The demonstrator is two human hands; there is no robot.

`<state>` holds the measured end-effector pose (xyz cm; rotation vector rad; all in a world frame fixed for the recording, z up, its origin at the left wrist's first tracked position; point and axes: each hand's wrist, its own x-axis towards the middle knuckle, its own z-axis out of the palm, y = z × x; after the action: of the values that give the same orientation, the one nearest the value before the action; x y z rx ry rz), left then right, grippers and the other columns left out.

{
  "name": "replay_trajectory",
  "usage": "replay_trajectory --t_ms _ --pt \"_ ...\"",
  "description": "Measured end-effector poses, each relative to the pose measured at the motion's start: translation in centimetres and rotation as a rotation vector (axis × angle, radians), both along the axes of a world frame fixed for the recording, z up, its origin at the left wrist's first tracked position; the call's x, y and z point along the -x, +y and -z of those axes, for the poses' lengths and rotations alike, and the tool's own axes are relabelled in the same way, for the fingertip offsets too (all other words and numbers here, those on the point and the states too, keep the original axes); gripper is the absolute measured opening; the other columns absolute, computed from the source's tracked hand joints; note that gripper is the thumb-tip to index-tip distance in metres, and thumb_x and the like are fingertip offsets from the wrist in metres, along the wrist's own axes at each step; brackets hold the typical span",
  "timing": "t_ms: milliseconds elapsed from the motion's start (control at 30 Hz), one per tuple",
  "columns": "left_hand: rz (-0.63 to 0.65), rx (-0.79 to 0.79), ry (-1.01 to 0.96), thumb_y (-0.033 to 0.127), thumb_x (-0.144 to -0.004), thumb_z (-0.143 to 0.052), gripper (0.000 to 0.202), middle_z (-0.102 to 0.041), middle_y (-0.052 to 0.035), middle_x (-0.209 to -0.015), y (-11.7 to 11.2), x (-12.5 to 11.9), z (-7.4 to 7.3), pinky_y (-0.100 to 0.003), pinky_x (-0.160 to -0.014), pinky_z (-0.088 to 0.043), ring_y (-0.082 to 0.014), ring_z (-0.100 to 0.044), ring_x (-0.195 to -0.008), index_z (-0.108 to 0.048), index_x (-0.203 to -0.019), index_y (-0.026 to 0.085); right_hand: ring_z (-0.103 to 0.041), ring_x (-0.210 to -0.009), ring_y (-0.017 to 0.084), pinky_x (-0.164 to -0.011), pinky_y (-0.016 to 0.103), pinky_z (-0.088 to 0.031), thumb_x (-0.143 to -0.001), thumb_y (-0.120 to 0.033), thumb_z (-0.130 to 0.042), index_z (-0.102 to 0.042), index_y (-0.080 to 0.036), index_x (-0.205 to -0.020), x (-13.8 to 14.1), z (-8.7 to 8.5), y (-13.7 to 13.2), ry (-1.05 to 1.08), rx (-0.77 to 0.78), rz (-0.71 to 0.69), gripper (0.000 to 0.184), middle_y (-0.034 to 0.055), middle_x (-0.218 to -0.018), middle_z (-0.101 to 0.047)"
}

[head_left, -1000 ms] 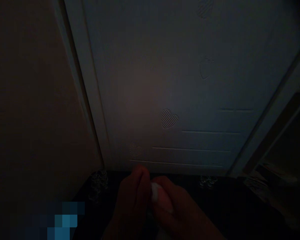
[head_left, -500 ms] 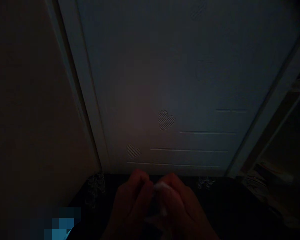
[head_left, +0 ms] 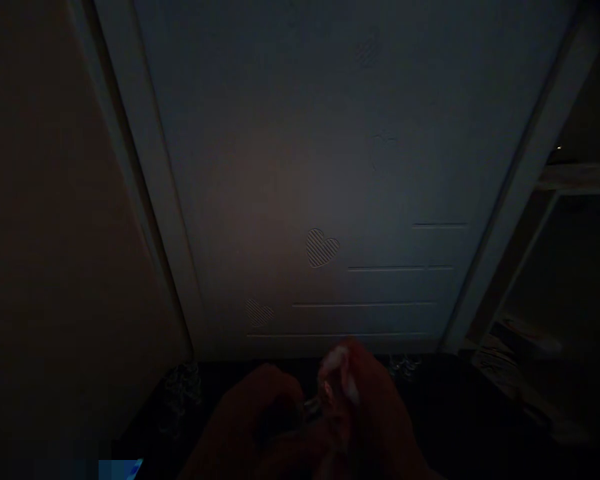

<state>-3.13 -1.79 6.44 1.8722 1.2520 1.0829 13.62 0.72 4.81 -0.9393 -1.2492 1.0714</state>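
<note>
Past a cluster of clear glass pieces, the left hand curls low beside a small glinting object, its grip too dark to tell. The white wad, earlier pressed between both hands, now sits alone in the narrow pinch of the raised right hand.

The left hand lies low and curled, dim in shadow. The right hand rises just beside it, fingers bunched upward, both hands close together at the bottom of the view.
</note>
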Motion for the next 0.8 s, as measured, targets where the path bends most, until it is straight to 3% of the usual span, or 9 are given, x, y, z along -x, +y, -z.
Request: replay_trajectory --t_ms 133,333,467,600,700,800 --pt "0.036 -0.040 0.144 0.021 -0.073 -0.076 0.009 -0.068 0.0040 -0.072 0.4 -0.4 0.1 -0.019 -0.057 -0.048 -0.0142 -0.062 -0.065 -0.067 -0.073 0.024 -0.053 -0.044 0.017 -0.041 0.027 -0.046 -0.075 -0.084 -0.047 -0.058 -0.026 -0.063 0.1 -0.6 0.0 0.083 0.011 0.031 0.061 0.0003 -0.051 -0.058" --pt "0.031 -0.307 0.331 0.021 -0.081 -0.071 0.003 -0.074 0.0020 -0.077 0.8 -2.4 0.7 -0.023 -0.065 -0.050 -0.0162 -0.067 -0.069 -0.071 -0.078 0.022 -0.057 -0.048 0.016 -0.042 0.027 -0.050 -0.061 -0.083 -0.064 -0.067 -0.024 -0.076 -0.1 -1.0 0.1 0.316 0.082 0.004 0.061 0.0008 -0.061 -0.063" --pt "0.014 -0.425 0.301 0.024 -0.089 -0.060 0.012 -0.076 0.0006 -0.079 0.6 -3.1 0.8 -0.023 -0.062 -0.052 -0.0175 -0.070 -0.069 -0.071 -0.085 0.024 -0.066 -0.059 0.021 -0.051 0.030 -0.055 -0.070 -0.082 -0.058 -0.071 -0.023 -0.088 -0.5 0.3 0.4 0.306 0.089 -0.034 0.064 0.0058 -0.073 -0.071" --pt "-0.052 -0.443 0.288 0.028 -0.093 -0.053 0.019 -0.076 -0.0016 -0.079 0.7 -3.2 0.7 -0.025 -0.060 -0.054 -0.0194 -0.071 -0.068 -0.071 -0.086 0.024 -0.073 -0.084 0.029 -0.073 0.038 -0.061 -0.078 -0.080 -0.051 -0.073 -0.025 -0.103 -0.8 1.7 0.7 0.220 0.076 -0.092 0.064 0.0087 -0.092 -0.077" --pt "-0.082 -0.438 0.312 0.029 -0.092 -0.055 0.018 -0.076 -0.0027 -0.079 1.1 -3.1 1.0 -0.028 -0.062 -0.054 -0.0208 -0.071 -0.069 -0.070 -0.085 0.024 -0.071 -0.100 0.031 -0.083 0.040 -0.059 -0.083 -0.081 -0.040 -0.071 -0.026 -0.114 -0.3 2.0 0.6 0.184 0.043 -0.096 0.070 0.0096 -0.102 -0.077" --pt "-0.124 -0.438 0.305 0.028 -0.090 -0.057 0.013 -0.076 -0.0024 -0.079 1.4 -3.1 1.4 -0.027 -0.060 -0.055 -0.0208 -0.072 -0.069 -0.069 -0.088 0.024 -0.070 -0.103 0.031 -0.086 0.041 -0.059 -0.087 -0.079 -0.034 -0.070 -0.025 -0.120 0.2 1.9 0.3 0.137 0.015 -0.104 0.072 0.0102 -0.105 -0.077"
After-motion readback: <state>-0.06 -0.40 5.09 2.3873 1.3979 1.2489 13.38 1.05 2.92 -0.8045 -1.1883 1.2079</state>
